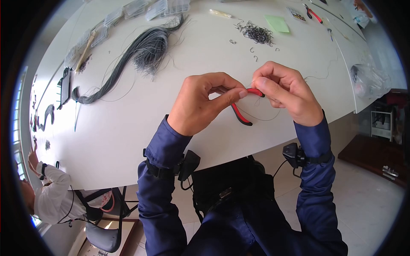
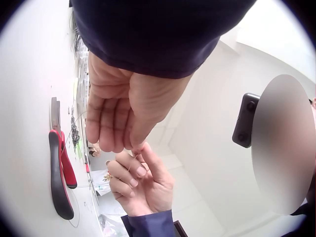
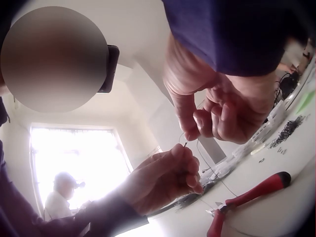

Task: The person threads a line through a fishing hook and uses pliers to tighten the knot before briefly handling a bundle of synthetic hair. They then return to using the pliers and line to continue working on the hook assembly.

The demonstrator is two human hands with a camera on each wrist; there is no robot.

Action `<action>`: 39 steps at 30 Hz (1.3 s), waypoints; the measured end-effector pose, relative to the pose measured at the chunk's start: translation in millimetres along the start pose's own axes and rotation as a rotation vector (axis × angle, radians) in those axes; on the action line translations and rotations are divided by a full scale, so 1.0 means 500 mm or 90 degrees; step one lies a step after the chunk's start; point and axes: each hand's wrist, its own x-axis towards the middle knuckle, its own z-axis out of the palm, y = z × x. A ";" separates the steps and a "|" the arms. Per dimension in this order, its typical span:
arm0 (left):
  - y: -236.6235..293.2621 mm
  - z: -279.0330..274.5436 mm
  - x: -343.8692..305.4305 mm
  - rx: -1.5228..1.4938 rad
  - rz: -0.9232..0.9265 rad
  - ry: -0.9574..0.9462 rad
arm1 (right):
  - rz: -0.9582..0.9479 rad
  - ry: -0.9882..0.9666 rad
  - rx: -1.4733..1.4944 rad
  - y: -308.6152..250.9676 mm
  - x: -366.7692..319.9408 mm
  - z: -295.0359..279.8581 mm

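My left hand [image 1: 198, 102] pinches a small dark piece [image 3: 185, 144] between thumb and forefinger; only its tip shows in the right wrist view. Close by, my right hand [image 1: 292, 91] pinches a thin line [image 3: 198, 148] with thumb and forefinger, its other fingers curled. The fingertips of both hands almost meet above the table. From there the line loops down past red-and-black cutting pliers [image 1: 241, 115], which lie on the table under the hands, partly hidden by the left hand in the head view. The pliers' metal jaws show in the left wrist view.
Beyond the hands lie a pile of small dark hooks [image 1: 258, 34], several loose ones and a green paper [image 1: 277, 24]. A grey bundle of strands [image 1: 128, 57] stretches across the left, near clear plastic boxes [image 1: 156, 9]. Another person [image 1: 55, 194] sits at the far left.
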 end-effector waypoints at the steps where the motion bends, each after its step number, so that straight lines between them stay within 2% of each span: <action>1: 0.001 0.001 -0.001 0.000 -0.005 0.001 | -0.014 0.013 -0.015 0.003 0.002 0.003; 6: -0.003 0.000 0.000 -0.006 0.000 0.003 | -0.042 0.059 -0.090 0.012 0.005 0.013; 12: -0.002 -0.001 0.001 0.003 0.017 0.020 | -0.042 0.057 -0.127 0.025 0.006 0.007; 15: -0.007 -0.002 0.000 -0.006 0.038 0.034 | -0.222 0.075 -0.276 0.046 0.013 -0.001; 18: -0.007 -0.003 -0.002 -0.007 0.036 0.041 | -0.134 0.076 -0.082 0.050 0.015 0.011; 21: -0.007 -0.003 -0.001 0.002 0.038 0.042 | -0.022 0.015 0.002 0.033 0.011 0.015; 27: -0.023 0.005 0.005 0.009 0.083 0.084 | 0.037 0.059 -0.030 0.016 0.019 0.025; 36: -0.013 0.000 0.003 0.070 0.057 0.068 | -0.103 0.114 -0.067 0.050 0.028 0.042; 39: -0.018 0.000 0.004 0.095 0.055 0.084 | -0.082 0.119 -0.143 0.045 0.028 0.036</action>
